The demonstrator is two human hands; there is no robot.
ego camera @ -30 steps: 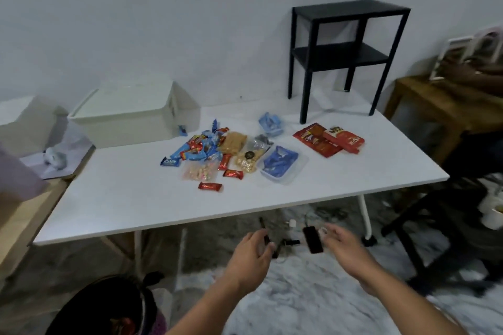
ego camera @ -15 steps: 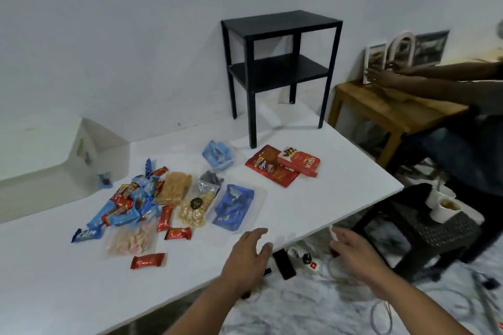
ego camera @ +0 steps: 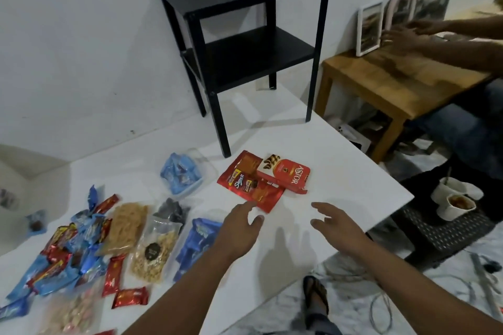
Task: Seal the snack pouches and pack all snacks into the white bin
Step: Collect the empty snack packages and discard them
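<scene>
Snacks lie spread over the white table. A red pouch and a red Astor box sit together at the right. Clear pouches hold blue candies, blue wrappers, nuts, brown crisps and pale sweets. Several small red and blue bars are heaped at the left. My left hand hovers open just below the red pouch. My right hand is open over bare table to its right. Only a corner of the white bin shows at the far left.
A black two-shelf stand rests on the table's far side. Right of the table are a wooden desk with picture frames, another person's hands, and a black stool with white cups. Cables and my sandalled foot are on the floor.
The view has moved closer and to the right. Both hands have come up from below the table edge and now reach over the tabletop toward the red pouch.
</scene>
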